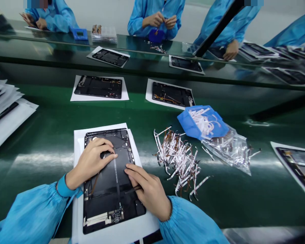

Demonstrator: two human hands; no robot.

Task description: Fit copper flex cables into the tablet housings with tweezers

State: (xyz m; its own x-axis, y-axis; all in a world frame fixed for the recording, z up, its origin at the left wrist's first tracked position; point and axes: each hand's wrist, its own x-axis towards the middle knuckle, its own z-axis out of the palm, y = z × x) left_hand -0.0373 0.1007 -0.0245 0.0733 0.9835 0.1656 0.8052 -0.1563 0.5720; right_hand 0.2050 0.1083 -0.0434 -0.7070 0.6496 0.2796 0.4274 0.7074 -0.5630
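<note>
A black tablet back housing (112, 193) lies on a white sheet (79, 145), with a thin brown flex cable (94, 183) on its lower left. My left hand (90, 163) rests on the upper part of the housing, fingertips on the panel and holding nothing I can see. My right hand (149, 191) lies at the housing's right edge, its fingers around a thin dark tool (133, 189). The tool's tip is hidden against the panel. To the right of my hands lies a loose pile of flex cables with white strips (179, 159).
A blue tray of white strips (202, 122) sits on a clear plastic bag (227, 149). Further housings on white sheets (99, 87) lie across the green bench (40, 135). A stack of white sheets (5, 105) stands at left. Co-workers in blue sleeves (155, 20) work beyond a glossy shelf.
</note>
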